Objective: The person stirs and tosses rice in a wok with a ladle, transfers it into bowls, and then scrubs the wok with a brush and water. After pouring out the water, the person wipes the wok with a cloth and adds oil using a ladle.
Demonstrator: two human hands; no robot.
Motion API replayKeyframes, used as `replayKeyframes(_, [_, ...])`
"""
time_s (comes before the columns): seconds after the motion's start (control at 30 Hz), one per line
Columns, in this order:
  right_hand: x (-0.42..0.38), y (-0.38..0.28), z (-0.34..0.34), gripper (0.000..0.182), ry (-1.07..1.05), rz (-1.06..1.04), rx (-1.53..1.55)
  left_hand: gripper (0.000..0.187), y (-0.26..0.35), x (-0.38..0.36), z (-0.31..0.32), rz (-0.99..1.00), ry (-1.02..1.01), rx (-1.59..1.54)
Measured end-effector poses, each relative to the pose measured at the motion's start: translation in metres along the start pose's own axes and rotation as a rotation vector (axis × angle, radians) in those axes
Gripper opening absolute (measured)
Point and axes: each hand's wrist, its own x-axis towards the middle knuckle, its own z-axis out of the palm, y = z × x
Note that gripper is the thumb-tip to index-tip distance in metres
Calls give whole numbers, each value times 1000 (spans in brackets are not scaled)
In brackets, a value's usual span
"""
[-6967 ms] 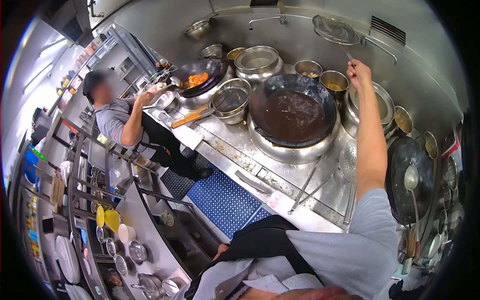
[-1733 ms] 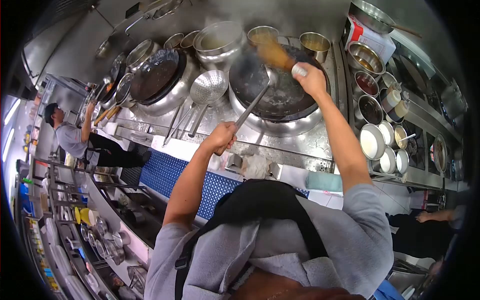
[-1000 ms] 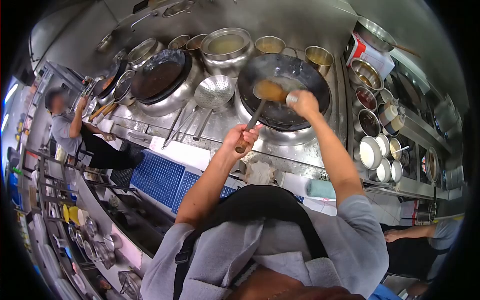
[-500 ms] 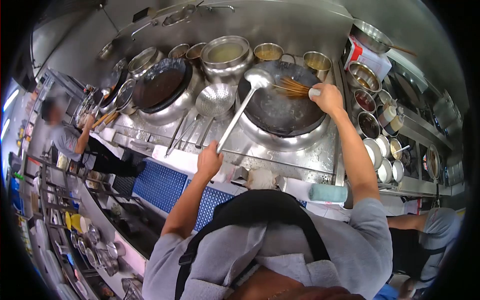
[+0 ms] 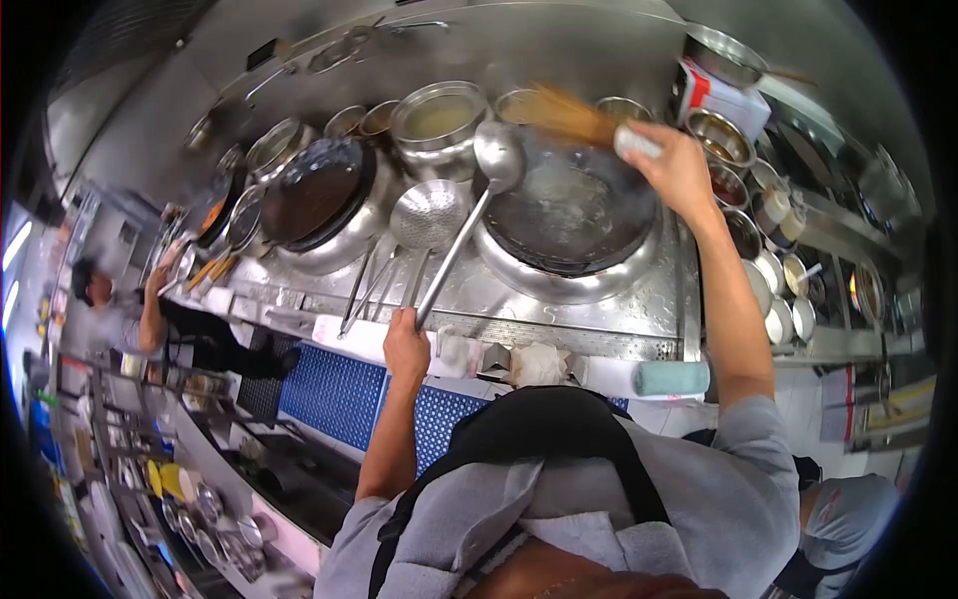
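My left hand (image 5: 407,344) is closed around the handle end of a long metal ladle (image 5: 497,158), whose bowl is raised beside the wok's left rim. In my right hand (image 5: 679,170) is the white-wrapped grip of a bamboo wok brush (image 5: 571,116). Its bristles are blurred and fan out above the far side of the wok. The dark wok (image 5: 559,215) sits on a round steel burner ring (image 5: 569,287), with bubbling, steaming liquid in its bottom. Left of the ladle, a perforated strainer (image 5: 429,212) lies on the steel stove top.
A second dark wok (image 5: 319,195) and a steel pot (image 5: 439,115) of pale liquid stand to the left. On the right are sauce containers (image 5: 726,185), squeeze bottles (image 5: 783,218) and white bowls (image 5: 778,319). A rolled green cloth (image 5: 672,377) lies at the front edge. A co-worker (image 5: 130,309) stands far left.
The brush has risen from inside the wok to above its far rim. The ladle has shifted left, and my left hand has moved slightly left and down. Steaming liquid now shows in the wok.
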Motion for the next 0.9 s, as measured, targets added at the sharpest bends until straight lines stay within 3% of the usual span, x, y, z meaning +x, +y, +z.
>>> replayKeyframes(0.07, [0,-40,-15,42,98,-98,161,19,-7,2,7,19,2,3])
replayKeyframes(0.13, [-7,-50,-14,41,124,-204,62,16,-9,8,21,78,-11,-15])
replayKeyframes(0.17, [-9,-34,-2,42,-11,-207,24,14,0,11,23,114,-1,-5])
replayKeyframes(0.2, [-13,-33,5,41,-240,-64,-145,13,17,13,16,67,-96,-40])
replayKeyframes(0.23, [-19,-16,23,29,-214,-46,-196,12,24,9,11,-4,-169,-57])
replayKeyframes(0.3, [-14,15,21,29,-229,6,-212,14,11,2,22,-39,-207,-89])
replayKeyframes(0.37, [-20,5,10,32,-188,78,-240,18,16,6,24,-67,-197,-104])
replayKeyframes(0.47, [-41,-29,8,35,61,-75,-72,22,26,0,13,-17,-162,-90])
replayKeyframes(0.53, [-51,-33,27,41,12,-129,-53,13,23,3,14,-56,-173,-68])
replayKeyframes(0.57, [-50,-33,31,41,-151,-33,-151,12,33,3,7,-89,-154,-78])
replayKeyframes(0.6, [-47,-10,50,34,-160,31,-195,19,43,5,-1,-143,-268,-81])
replayKeyframes(0.7, [-31,29,30,31,-199,213,-310,20,27,-8,11,-62,-153,-34])
replayKeyframes(0.73, [-27,27,18,35,-185,280,-287,19,23,-9,14,-51,-110,-53])
replayKeyframes(0.77, [-25,30,11,39,-104,172,-221,17,19,-11,17,-33,-77,-71])
replayKeyframes(0.83, [-22,-1,-9,40,5,163,105,14,14,-13,20,-19,-39,-51])
replayKeyframes(0.9, [-21,-32,-15,40,208,-88,209,13,12,-9,21,-7,-1,-50])
